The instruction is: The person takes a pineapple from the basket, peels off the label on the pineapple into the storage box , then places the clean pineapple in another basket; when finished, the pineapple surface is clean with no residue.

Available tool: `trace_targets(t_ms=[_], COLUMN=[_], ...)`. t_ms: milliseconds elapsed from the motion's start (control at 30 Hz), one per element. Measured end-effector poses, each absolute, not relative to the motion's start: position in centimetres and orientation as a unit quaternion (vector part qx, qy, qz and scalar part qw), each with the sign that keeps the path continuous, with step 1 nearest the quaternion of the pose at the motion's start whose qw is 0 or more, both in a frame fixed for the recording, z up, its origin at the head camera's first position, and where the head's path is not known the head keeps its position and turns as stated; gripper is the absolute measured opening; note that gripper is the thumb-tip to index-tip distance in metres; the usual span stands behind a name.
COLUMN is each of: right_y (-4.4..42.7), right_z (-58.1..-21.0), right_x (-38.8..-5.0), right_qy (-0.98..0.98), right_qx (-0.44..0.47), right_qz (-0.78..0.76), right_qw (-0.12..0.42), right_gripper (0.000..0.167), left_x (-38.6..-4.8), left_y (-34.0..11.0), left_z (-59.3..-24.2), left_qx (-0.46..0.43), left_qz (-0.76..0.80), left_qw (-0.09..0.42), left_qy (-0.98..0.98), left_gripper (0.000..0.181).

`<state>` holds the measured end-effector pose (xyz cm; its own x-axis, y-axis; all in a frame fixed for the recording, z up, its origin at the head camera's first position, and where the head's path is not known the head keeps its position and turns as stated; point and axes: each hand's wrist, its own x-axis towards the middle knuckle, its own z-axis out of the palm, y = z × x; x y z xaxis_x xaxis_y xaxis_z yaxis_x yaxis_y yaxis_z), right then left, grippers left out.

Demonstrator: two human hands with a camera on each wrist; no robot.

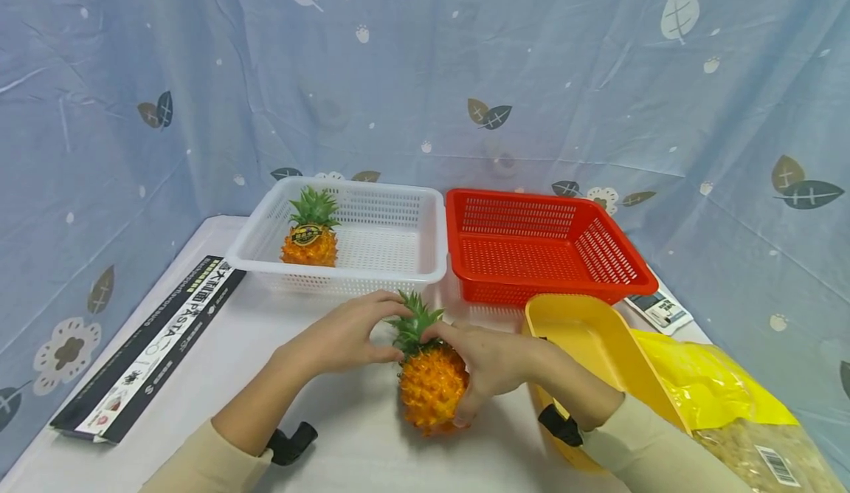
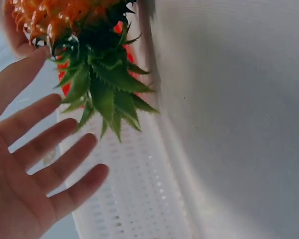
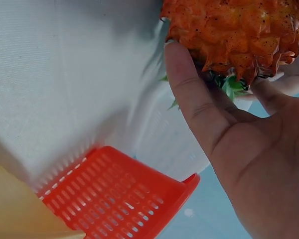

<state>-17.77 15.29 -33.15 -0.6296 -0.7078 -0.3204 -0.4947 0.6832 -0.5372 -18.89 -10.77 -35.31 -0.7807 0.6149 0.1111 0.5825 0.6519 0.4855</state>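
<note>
An orange pineapple [image 1: 433,388] with a spiky green crown [image 2: 109,89] is in the middle of the table, crown toward the baskets. From its right side my right hand [image 1: 494,360] grips it, fingers spread around the body, as the right wrist view also shows. My left hand [image 1: 345,334] is at the left of the crown, its fingers extended and the palm facing the leaves. In the left wrist view those fingers hold nothing; whether the thumb touches the fruit I cannot tell. A second pineapple [image 1: 309,238] with a dark label sits in the white basket [image 1: 345,279].
Beside the white basket stands a red basket [image 1: 558,286]. A yellow bin [image 1: 591,331] is near my right forearm, with a yellow-and-clear bag [image 1: 724,390] and a white packet [image 1: 659,310] further right. A long black pasta box [image 1: 153,345] lies at the left.
</note>
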Motion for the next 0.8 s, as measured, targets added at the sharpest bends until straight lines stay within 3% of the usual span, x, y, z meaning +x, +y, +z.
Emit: trace_targets(t_ms=[167, 333, 800], right_y=[15.5, 15.7, 17.1], right_z=[-32.9, -32.3, -29.2], right_x=[-17.6, -17.3, -15.7], right_qy=[0.889, 0.896, 0.893], right_qx=[-0.335, -0.341, -0.351], right_qz=[-0.186, -0.156, -0.161], right_qw=[0.252, 0.237, 0.231], right_gripper=[0.093, 0.092, 0.091], left_x=[-18.9, -19.0, -19.1], left_y=[-11.4, -11.9, -14.0], left_z=[-34.8, -34.5, -34.9], left_qx=[0.331, 0.325, 0.263], left_qz=[0.291, 0.305, 0.346], left_qw=[-0.022, -0.071, -0.106], left_qy=[0.898, 0.892, 0.894], left_gripper=[0.035, 0.028, 0.02])
